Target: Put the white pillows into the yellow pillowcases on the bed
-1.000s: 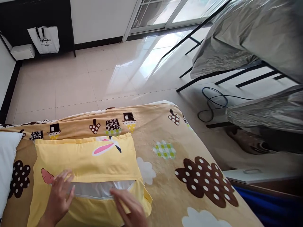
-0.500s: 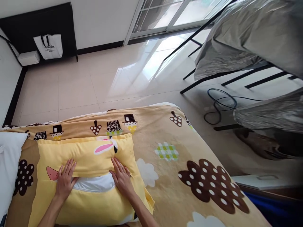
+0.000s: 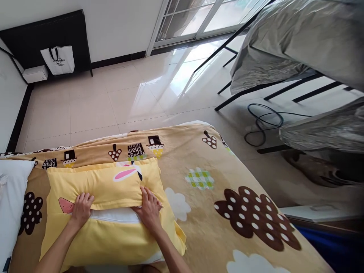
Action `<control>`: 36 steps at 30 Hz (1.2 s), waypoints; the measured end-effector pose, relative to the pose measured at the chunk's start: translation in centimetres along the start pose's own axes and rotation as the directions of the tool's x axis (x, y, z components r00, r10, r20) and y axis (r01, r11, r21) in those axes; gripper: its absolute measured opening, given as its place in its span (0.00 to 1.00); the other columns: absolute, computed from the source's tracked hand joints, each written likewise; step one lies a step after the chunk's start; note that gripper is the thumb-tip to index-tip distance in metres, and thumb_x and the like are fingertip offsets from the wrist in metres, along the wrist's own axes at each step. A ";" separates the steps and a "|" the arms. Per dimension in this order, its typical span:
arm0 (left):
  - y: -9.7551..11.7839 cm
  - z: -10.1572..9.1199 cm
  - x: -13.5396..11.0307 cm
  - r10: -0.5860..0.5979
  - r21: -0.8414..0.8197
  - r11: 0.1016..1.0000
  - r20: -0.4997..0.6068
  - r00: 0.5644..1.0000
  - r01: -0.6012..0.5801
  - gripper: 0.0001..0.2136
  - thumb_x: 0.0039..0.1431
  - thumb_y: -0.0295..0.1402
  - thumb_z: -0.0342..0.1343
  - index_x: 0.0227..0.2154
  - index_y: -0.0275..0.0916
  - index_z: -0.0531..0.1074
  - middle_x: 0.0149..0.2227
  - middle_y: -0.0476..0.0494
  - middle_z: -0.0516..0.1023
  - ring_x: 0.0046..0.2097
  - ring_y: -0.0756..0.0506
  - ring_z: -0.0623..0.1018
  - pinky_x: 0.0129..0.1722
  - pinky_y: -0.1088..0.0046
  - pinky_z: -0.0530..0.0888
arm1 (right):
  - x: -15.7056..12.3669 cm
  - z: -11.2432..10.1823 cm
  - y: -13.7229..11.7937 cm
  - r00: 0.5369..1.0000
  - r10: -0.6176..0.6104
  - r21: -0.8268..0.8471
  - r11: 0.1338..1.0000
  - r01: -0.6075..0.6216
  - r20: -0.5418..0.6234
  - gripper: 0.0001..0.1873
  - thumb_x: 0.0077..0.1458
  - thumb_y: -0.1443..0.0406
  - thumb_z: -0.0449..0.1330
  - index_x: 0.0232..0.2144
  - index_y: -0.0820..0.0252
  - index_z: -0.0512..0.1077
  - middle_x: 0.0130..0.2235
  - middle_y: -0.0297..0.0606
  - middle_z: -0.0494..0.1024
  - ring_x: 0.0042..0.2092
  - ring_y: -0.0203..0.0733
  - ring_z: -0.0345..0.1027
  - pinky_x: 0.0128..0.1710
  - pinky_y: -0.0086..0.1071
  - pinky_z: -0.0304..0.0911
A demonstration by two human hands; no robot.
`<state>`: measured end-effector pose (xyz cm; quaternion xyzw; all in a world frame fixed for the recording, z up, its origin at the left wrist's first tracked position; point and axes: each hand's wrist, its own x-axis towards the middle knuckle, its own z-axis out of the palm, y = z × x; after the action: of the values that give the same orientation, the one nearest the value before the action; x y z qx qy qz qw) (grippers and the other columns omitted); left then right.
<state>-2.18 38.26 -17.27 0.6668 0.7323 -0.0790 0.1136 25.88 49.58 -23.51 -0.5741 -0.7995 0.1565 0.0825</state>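
From the head camera, a yellow pillowcase (image 3: pixel 113 242) lies on a bed, near the low left part of the view. Under it is a tan blanket (image 3: pixel 196 227) with brown, white and green shapes. The pillowcase has a long slit, and a white pillow (image 3: pixel 115 215) peeks out of it. A pink carrot shape and a white and pink bunny ear are printed on the yellow cloth.

The two hands are well apart. The left hand (image 3: pixel 82 207) pinches the edge of the top flap, close to the carrot. The right hand (image 3: pixel 149 208) pinches the same flap at the other end of the slit, below the bunny ear. Both have their fingers bent on top of the cloth, and the cloth wrinkles there.

Another white pillow (image 3: pixel 14 193) lies at the left edge, beside the yellow one. Past the bed is a shiny floor (image 3: pixel 88 110). A white bag (image 3: pixel 61 62) with black handles and a white box (image 3: pixel 35 74) sit next to each other by a black board (image 3: pixel 64 32). On the right are big gray covers (image 3: pixel 273 49), and a dark cord (image 3: pixel 264 131) lies curled on the floor.
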 end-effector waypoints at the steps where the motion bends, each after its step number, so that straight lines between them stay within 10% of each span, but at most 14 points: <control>1: -0.4 -0.5 0.0 0.008 -0.019 1.000 0.012 1.000 -0.008 0.16 0.49 0.16 0.46 0.35 0.40 0.71 0.36 0.45 0.73 0.40 0.43 0.69 0.40 0.67 0.63 | 0.2 -0.6 0.5 0.999 -0.031 0.014 0.999 0.031 0.029 0.35 0.49 0.57 0.57 0.60 0.58 0.57 0.58 0.52 0.65 0.58 0.56 0.57 0.52 0.48 0.51; 5: -2.4 -1.1 -1.2 0.053 -0.126 0.991 -0.008 0.999 -0.054 0.13 0.46 0.18 0.49 0.32 0.41 0.69 0.34 0.47 0.72 0.38 0.44 0.68 0.39 0.70 0.63 | 1.2 -3.5 0.9 0.979 -0.155 -0.013 0.987 0.159 0.134 0.29 0.46 0.65 0.58 0.53 0.51 0.65 0.55 0.44 0.67 0.55 0.52 0.59 0.50 0.42 0.52; 8: -2.8 1.2 -2.9 -0.128 -0.073 0.990 -0.157 0.979 0.117 0.04 0.50 0.25 0.53 0.30 0.40 0.68 0.33 0.45 0.71 0.38 0.42 0.68 0.40 0.67 0.62 | 1.6 -3.6 -0.8 0.975 -0.055 -0.136 0.987 0.085 0.215 0.19 0.47 0.72 0.55 0.43 0.54 0.70 0.44 0.41 0.73 0.46 0.47 0.63 0.41 0.37 0.52; 12: -1.5 6.0 -4.2 -0.313 -0.028 0.948 -0.275 0.909 0.318 0.04 0.54 0.30 0.54 0.33 0.38 0.71 0.34 0.42 0.72 0.40 0.40 0.68 0.39 0.65 0.61 | 1.7 -0.3 -2.8 0.986 0.005 -0.292 0.955 0.044 0.166 0.08 0.55 0.72 0.53 0.36 0.60 0.69 0.38 0.44 0.72 0.42 0.49 0.61 0.39 0.38 0.51; 24: -2.0 11.6 -0.5 -0.258 -0.136 0.961 -0.140 0.956 0.240 0.07 0.52 0.29 0.51 0.34 0.36 0.71 0.36 0.37 0.71 0.41 0.38 0.68 0.41 0.62 0.61 | 1.4 7.4 2.8 0.996 -0.090 -0.195 0.977 0.088 -0.001 0.10 0.57 0.72 0.50 0.35 0.58 0.70 0.37 0.43 0.71 0.41 0.49 0.58 0.42 0.40 0.54; 31: -1.4 9.8 0.2 -0.277 -0.204 0.950 -0.192 0.942 0.238 0.08 0.53 0.29 0.48 0.32 0.35 0.71 0.35 0.36 0.70 0.39 0.38 0.68 0.39 0.61 0.63 | 1.5 8.0 2.4 0.997 -0.004 0.000 1.000 0.004 -0.072 0.11 0.56 0.71 0.49 0.37 0.58 0.70 0.39 0.44 0.70 0.42 0.49 0.58 0.45 0.42 0.55; 36: -2.7 4.7 -4.1 -0.245 -0.476 0.866 -0.137 0.960 0.153 0.05 0.56 0.35 0.48 0.29 0.41 0.66 0.32 0.42 0.69 0.39 0.41 0.69 0.41 0.63 0.67 | -0.4 4.1 4.5 0.995 0.002 0.352 0.935 -0.037 0.098 0.14 0.52 0.63 0.52 0.41 0.57 0.70 0.42 0.44 0.72 0.47 0.52 0.63 0.48 0.45 0.60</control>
<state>-4.22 32.82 -20.78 0.5458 0.8026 0.1503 0.1882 28.75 49.92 -28.84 -0.5495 -0.7558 0.3257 0.1440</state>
